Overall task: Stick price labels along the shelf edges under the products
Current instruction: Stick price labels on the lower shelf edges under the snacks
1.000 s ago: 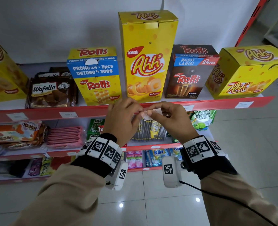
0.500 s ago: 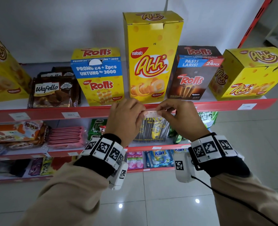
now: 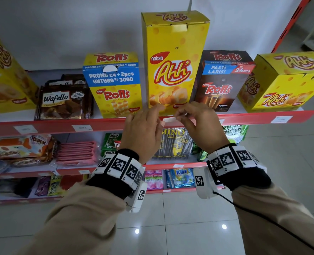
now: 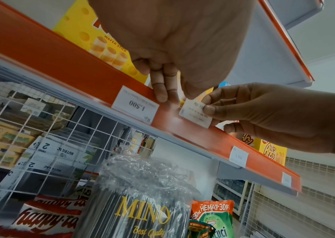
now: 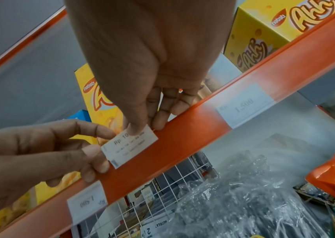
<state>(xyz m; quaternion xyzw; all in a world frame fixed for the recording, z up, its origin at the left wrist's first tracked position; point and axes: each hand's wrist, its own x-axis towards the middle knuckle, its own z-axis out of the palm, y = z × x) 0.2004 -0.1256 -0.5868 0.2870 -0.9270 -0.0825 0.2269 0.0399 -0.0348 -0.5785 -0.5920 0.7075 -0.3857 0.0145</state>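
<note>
A small white price label (image 3: 170,119) (image 5: 130,148) lies against the red front edge of the top shelf (image 3: 60,125), just below the tall yellow Ahh box (image 3: 172,70). My right hand (image 3: 179,116) pinches its right end, thumb on the printed face. My left hand (image 3: 160,115) holds its left end between thumb and fingertips, while its other fingers (image 4: 160,95) rest on the red strip. In the left wrist view the label (image 4: 193,114) sits tilted on the strip. Its print starts with "Rp 10"; the rest is covered.
Other white labels are stuck on the same edge, under the Rolls box (image 3: 82,128), at far left (image 3: 25,129) and far right (image 3: 281,119). A Mino straw pack (image 3: 174,142) stands on the shelf below. Boxes stand close to the top shelf's front edge.
Both hands have risen with the label, from in front of the second shelf up to the top shelf's red edge. The label now lies against the strip.
</note>
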